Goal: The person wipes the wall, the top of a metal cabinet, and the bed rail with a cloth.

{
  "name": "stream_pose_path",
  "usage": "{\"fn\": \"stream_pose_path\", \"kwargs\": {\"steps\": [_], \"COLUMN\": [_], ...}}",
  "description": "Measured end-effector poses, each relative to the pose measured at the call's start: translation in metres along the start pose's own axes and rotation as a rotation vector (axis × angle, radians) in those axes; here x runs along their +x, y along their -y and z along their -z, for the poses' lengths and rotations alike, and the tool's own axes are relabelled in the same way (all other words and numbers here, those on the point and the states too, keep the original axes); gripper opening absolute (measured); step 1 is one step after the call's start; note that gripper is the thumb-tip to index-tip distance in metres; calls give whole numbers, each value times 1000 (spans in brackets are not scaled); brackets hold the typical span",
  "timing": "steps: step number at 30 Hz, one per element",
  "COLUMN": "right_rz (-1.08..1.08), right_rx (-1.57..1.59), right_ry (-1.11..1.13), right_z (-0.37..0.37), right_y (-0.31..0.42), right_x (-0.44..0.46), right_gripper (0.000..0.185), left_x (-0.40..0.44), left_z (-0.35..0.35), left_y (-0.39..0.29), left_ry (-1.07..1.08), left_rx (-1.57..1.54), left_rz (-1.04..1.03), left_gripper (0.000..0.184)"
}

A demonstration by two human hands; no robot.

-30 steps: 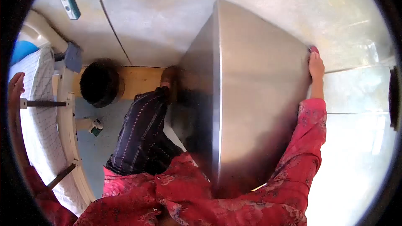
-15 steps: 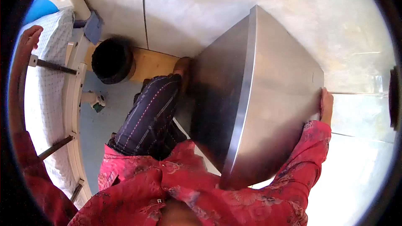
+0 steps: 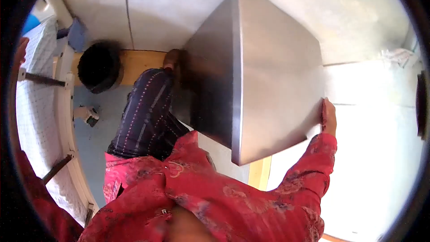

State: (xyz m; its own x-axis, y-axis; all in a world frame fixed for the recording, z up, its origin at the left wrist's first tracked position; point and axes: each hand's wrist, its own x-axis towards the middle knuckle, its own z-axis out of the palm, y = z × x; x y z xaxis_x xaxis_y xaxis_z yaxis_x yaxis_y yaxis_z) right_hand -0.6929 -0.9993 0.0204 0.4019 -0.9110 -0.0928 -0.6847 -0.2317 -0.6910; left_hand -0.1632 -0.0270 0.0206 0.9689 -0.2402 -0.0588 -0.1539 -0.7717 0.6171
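Observation:
My right hand (image 3: pixel 329 115) is at the right edge of a large stainless steel cabinet (image 3: pixel 280 76), its fingers against that edge and partly hidden. The cabinet has a broad brushed top and a darker side facing my leg, and it stands by the pale wall. My left hand (image 3: pixel 21 51) is raised at the far left, partly cut off by the dark rim of the view. It appears open with nothing in it, above the bed (image 3: pixel 36 107) and its checked sheet. My foot (image 3: pixel 171 58) is close to the cabinet's dark side.
A black bin (image 3: pixel 99 67) stands by the wall, between the bed and my leg. The bed frame (image 3: pixel 70 121) has dark crossbars, and a castor (image 3: pixel 87 115) is on the blue floor (image 3: pixel 94 152). A round dark object (image 3: pixel 421 107) is at the right edge.
The cabinet, bed and bin appear further left in view. My right hand stays at the cabinet's edge, nearer its front corner. My left hand is now more cut off.

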Motion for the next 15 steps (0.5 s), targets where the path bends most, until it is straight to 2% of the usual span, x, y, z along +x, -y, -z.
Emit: {"fn": "stream_pose_path", "kwargs": {"steps": [1, 4, 5, 7, 8, 10, 11, 13, 15], "right_rz": [20, 43, 24, 298, 280, 5, -10, 63, 36], "right_rx": [-58, -81, -78, -587, -581, -534, -529, -819, -780], "right_ry": [4, -113, -135, -15, -30, -143, -155, -357, -397], "right_z": [-5, -15, -2, 27, 27, 7, 3, -6, -12], "right_y": [23, 28, 8, -44, -40, -8, -13, -19, -15], "right_x": [-35, -70, -55, -17, -28, -64, -64, -63, -81], "right_gripper": [40, 43, 43, 48, 48, 54, 54, 57, 57], "left_x": [-1, -2, -2, -3, 2, 3, 2, 0, 0], "left_z": [1, -4, -4, -3, 2, 3, 2, 0, 1], "left_y": [-1, -14, -17, -19, -18, -18, -19, -16, -12], "left_ry": [10, -17, -4, 14, 19, 11, 9, 8, 3], "left_rx": [28, 156, 156, 173, 161, 157, 157, 149, 144], "left_rz": [0, 4, -21, -8, -11, -26, -33, -35, -35], "left_gripper": [39, 40, 40, 41, 41, 41, 41, 42, 42]}}
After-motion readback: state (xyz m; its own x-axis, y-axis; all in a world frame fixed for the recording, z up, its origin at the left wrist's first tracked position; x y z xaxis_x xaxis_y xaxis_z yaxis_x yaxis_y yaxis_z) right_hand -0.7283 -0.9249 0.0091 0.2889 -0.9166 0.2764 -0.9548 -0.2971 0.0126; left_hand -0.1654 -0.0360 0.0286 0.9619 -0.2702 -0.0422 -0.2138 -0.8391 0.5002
